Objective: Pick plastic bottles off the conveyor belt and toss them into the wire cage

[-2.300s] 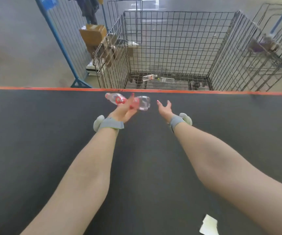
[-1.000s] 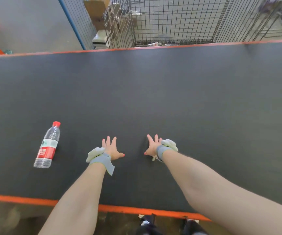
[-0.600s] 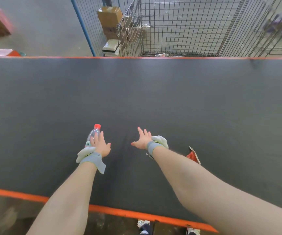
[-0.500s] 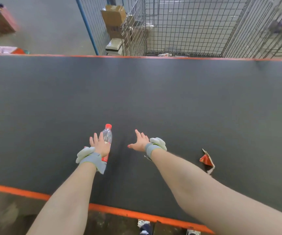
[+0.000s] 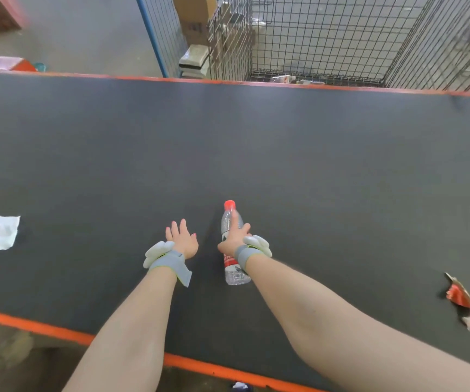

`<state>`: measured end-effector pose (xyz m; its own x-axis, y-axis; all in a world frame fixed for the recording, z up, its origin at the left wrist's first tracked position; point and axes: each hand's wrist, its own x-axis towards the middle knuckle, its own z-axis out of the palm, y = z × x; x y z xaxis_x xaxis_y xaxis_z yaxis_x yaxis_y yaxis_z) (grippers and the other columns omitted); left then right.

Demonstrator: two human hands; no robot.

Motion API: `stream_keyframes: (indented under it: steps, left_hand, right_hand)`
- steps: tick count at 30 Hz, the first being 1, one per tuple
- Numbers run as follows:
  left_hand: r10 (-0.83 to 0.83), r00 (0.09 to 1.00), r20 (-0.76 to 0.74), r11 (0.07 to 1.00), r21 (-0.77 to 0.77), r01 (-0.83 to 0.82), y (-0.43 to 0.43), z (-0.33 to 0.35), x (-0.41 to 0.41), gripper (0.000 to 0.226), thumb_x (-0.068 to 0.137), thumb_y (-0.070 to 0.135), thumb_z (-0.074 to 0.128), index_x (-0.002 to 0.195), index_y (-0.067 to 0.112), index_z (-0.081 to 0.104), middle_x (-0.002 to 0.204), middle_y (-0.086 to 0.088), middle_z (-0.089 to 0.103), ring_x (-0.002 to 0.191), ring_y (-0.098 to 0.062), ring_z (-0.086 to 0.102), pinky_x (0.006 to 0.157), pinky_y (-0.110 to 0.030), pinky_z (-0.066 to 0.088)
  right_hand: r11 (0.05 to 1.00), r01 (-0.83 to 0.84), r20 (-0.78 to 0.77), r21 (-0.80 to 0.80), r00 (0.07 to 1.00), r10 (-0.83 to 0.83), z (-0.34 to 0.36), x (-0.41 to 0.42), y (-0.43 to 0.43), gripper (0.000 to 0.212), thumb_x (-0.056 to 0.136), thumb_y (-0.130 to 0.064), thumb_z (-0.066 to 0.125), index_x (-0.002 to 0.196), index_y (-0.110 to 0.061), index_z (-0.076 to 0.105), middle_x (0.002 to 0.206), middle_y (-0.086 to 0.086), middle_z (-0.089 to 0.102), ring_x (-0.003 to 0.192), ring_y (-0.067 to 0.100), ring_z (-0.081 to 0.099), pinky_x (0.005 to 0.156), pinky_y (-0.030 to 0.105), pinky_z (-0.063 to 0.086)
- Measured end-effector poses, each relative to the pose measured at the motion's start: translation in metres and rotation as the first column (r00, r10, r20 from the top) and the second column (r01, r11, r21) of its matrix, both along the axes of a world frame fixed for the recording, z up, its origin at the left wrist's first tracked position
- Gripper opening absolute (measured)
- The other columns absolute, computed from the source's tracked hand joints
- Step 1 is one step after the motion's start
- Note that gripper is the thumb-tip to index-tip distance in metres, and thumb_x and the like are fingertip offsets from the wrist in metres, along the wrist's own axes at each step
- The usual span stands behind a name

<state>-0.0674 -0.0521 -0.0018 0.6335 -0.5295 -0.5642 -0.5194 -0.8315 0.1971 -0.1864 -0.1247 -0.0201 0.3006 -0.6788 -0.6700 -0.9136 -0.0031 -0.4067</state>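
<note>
From the head camera, the clear plastic bottle (image 5: 229,219) with a red cap lies on its side on the dark conveyor belt (image 5: 313,165), cap pointing toward the wire cage (image 5: 327,38). The right hand (image 5: 235,240) rests on its middle, thumb on one flank and fingers laid over the top. Whether they have closed round it cannot be told. The left hand (image 5: 183,240) is released, fingers spread, just beside the bottle and touching nothing.

The likely trouble is a weak hold. The bottle is smooth and round and looks nearly empty, so it could roll out from under the palm or squirt away as the fingers squeeze. A lift from the middle with the grip unsettled could also let it tip and drop. The throw then has to clear the whole width of the belt. A short toss would probably land on the belt or strike the cage's front wires.

There is plenty of room. The belt around both hands is bare. A white paper scrap (image 5: 3,232) lies well off to the left and a torn red wrapper (image 5: 461,299) well off to the right. The near orange edge (image 5: 30,325) runs under the forearms. The cage stands just past the far edge and its near side looks open above the belt.
</note>
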Motion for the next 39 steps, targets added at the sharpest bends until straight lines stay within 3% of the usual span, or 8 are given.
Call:
stream_keyframes:
  steps: [4, 9, 13, 17, 22, 28, 35, 39]
  left_hand:
    - [0.005, 1.0, -0.026, 1.0, -0.03, -0.005, -0.05, 0.001, 0.0, 0.058, 0.105, 0.026, 0.028, 0.154, 0.013, 0.0, 0.161, -0.009, -0.008, 0.149, -0.028, -0.009, 0.121, -0.042, 0.002]
    - [0.015, 0.998, -0.067, 0.998, -0.058, -0.019, -0.135, 0.011, -0.001, 0.059, 0.104, 0.028, 0.028, 0.154, 0.014, 0.0, 0.161, -0.008, -0.007, 0.149, -0.027, -0.008, 0.121, -0.043, 0.002]
    - [0.013, 0.998, -0.057, 0.989, -0.147, -0.021, -0.234, 0.035, 0.008, 0.06, 0.104, 0.029, 0.029, 0.154, 0.015, 0.001, 0.161, -0.008, -0.004, 0.149, -0.026, -0.006, 0.121, -0.041, 0.002]
    - [0.023, 0.999, -0.047, 0.952, -0.305, -0.037, -0.32, 0.051, 0.017, 0.058, 0.104, 0.026, 0.031, 0.154, 0.014, 0.006, 0.161, -0.006, 0.004, 0.149, -0.024, 0.001, 0.119, -0.041, 0.006]
    - [-0.092, 0.996, -0.021, 0.968, -0.237, 0.085, -0.336, 0.049, -0.015, 0.06, 0.104, 0.028, 0.031, 0.154, 0.012, 0.003, 0.161, -0.009, 0.002, 0.149, -0.025, 0.001, 0.12, -0.04, 0.006]
    - [-0.244, 0.969, 0.019, 0.969, -0.031, 0.245, -0.25, 0.045, -0.025, 0.065, 0.103, 0.032, 0.036, 0.154, 0.015, 0.001, 0.161, -0.009, -0.005, 0.149, -0.029, -0.007, 0.121, -0.044, 0.005]
    - [-0.189, 0.981, 0.048, 0.974, 0.134, 0.181, -0.139, 0.046, -0.007, 0.062, 0.1, 0.026, 0.036, 0.155, 0.018, 0.007, 0.161, -0.008, -0.001, 0.149, -0.029, -0.002, 0.121, -0.045, 0.007]
    - [-0.167, 0.984, 0.055, 0.968, 0.197, 0.153, -0.078, 0.044, -0.003, 0.071, 0.096, 0.035, 0.047, 0.154, 0.019, 0.011, 0.16, -0.008, 0.006, 0.148, -0.031, 0.004, 0.12, -0.046, 0.013]
  right_hand:
    - [0.985, 0.168, 0.113, 0.043, 0.979, -0.172, 0.013, 0.001, -0.064, 0.105, 0.082, -0.029, 0.063, 0.147, -0.046, -0.018, 0.125, 0.008, 0.029, 0.11, 0.036, 0.047, 0.096, 0.046, 0.043]
    - [0.906, 0.405, 0.188, 0.12, 0.887, -0.421, 0.035, 0.003, -0.17, 0.099, 0.087, -0.03, 0.061, 0.153, -0.029, -0.013, 0.15, 0.017, 0.022, 0.139, 0.037, 0.029, 0.114, 0.044, 0.025]
    - [0.746, 0.63, 0.445, 0.217, 0.616, -0.65, 0.091, 0.025, -0.295, 0.081, 0.094, -0.024, 0.055, 0.154, -0.014, 0.001, 0.154, 0.018, 0.023, 0.14, 0.035, 0.03, 0.113, 0.038, 0.023]
    - [0.676, 0.662, 0.67, 0.323, 0.344, -0.658, 0.168, 0.045, -0.415, 0.084, 0.095, -0.041, 0.055, 0.155, -0.019, 0.0, 0.161, 0.006, 0.01, 0.146, 0.032, 0.019, 0.117, 0.047, 0.023]
    - [0.807, 0.578, 0.618, 0.117, 0.594, -0.515, 0.154, 0.032, -0.43, 0.08, 0.094, -0.035, 0.056, 0.153, -0.008, 0.009, 0.157, 0.013, 0.021, 0.141, 0.033, 0.029, 0.114, 0.046, 0.03]
    - [0.951, 0.303, 0.248, 0.056, 0.919, -0.307, 0.092, 0.003, -0.322, 0.085, 0.094, -0.037, 0.056, 0.155, -0.016, 0.002, 0.158, 0.017, 0.016, 0.145, 0.035, 0.021, 0.117, 0.044, 0.023]
    - [0.99, 0.028, 0.021, 0.137, 0.999, -0.032, 0.074, -0.027, -0.193, 0.08, 0.098, -0.049, 0.046, 0.156, -0.02, -0.001, 0.162, 0.012, 0.006, 0.148, 0.034, 0.012, 0.118, 0.046, 0.02]
    - [0.992, -0.036, -0.014, 0.117, 0.999, 0.038, 0.07, -0.042, -0.135, 0.09, 0.091, -0.052, 0.055, 0.156, -0.025, -0.002, 0.159, 0.011, 0.014, 0.141, 0.034, 0.029, 0.114, 0.047, 0.031]
